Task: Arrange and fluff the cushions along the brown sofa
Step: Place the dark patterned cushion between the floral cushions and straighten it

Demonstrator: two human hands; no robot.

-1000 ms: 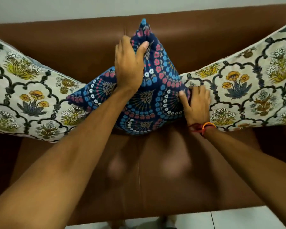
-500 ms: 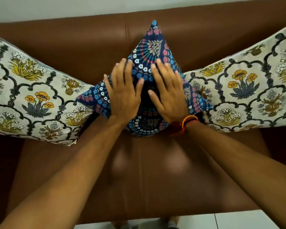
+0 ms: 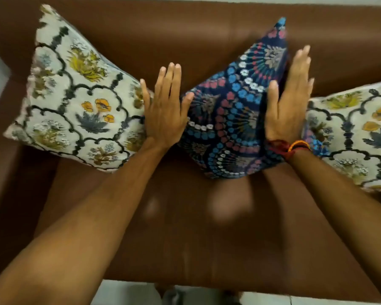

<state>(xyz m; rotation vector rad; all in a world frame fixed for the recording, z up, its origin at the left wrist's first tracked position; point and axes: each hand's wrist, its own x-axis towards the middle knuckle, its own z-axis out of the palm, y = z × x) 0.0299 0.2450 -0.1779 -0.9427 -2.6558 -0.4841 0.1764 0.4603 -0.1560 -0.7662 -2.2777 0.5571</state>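
A dark blue patterned cushion (image 3: pixel 229 119) stands on one corner against the back of the brown sofa (image 3: pixel 185 227), its top corner pointing up. My left hand (image 3: pixel 165 108) lies flat with fingers spread against its left edge. My right hand (image 3: pixel 288 102), with red and orange threads at the wrist, presses flat on its right edge. A cream floral cushion (image 3: pixel 75 95) leans to the left, touching my left hand. A second cream floral cushion (image 3: pixel 356 137) lies at the right, partly cut off by the frame.
The sofa's left armrest (image 3: pixel 7 172) runs down the left side. A pale tiled floor (image 3: pixel 128 291) shows below the seat's front edge. A light wall strip sits above the sofa back.
Both hands have slid apart from the middle of the blue cushion's face to its left and right edges. The view has shifted left, showing more of the left cushion.
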